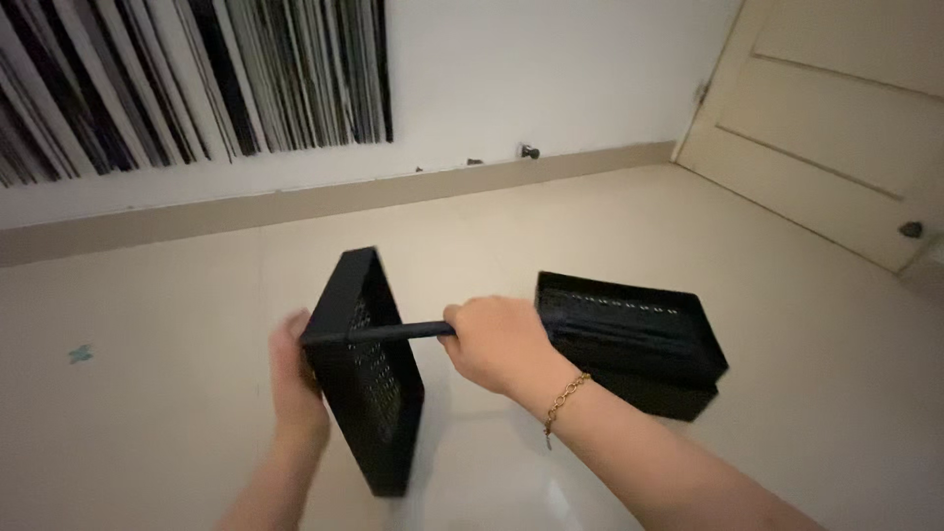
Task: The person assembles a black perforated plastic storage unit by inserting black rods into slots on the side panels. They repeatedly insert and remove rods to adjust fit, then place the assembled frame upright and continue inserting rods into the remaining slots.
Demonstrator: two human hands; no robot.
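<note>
Lying flat on pale floor (177,413), well toward door-side edge: black perforated tray (639,339). Standing on edge near floor's middle: second black perforated tray (369,369), tilting slightly. Bracing its back: left hand (295,379), grip hidden, cannot tell. Clenching around thin black rod (379,332) at upright tray's rim: right hand (501,344), gold bracelet (563,398) hanging at wrist.

No packages, labels, signs or screens show anywhere in this view.
</note>
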